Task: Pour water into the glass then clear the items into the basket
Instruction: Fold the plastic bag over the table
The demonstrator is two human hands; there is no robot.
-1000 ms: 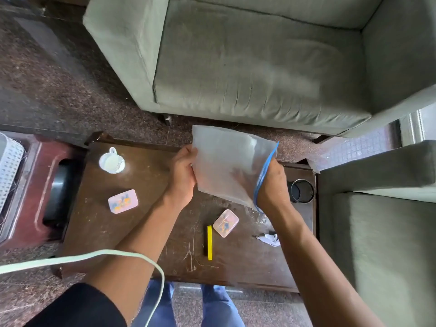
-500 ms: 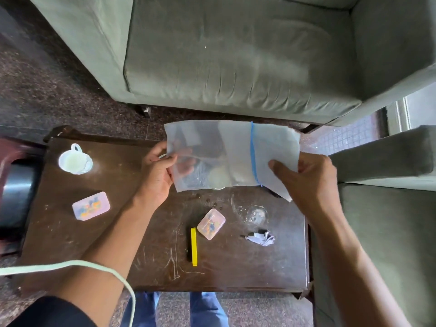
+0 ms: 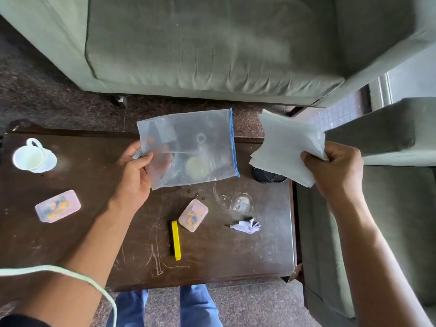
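My left hand (image 3: 135,175) pinches the zip bag (image 3: 188,147); my right hand (image 3: 335,171) grips a stack of tissues (image 3: 285,145) at three o'clock. The glass (image 3: 240,204) sits at five o'clock of the bag; no basket in view, table (image 3: 70,244) uncleared.

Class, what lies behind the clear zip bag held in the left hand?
Through the clear zip bag, the dark wooden table and blurred round shapes show; what those shapes are cannot be told.

Left hand (image 3: 134,178) raised, thumb pinched over fingers; right hand (image 3: 335,171) raised well apart, fist closed; both forearms bare.
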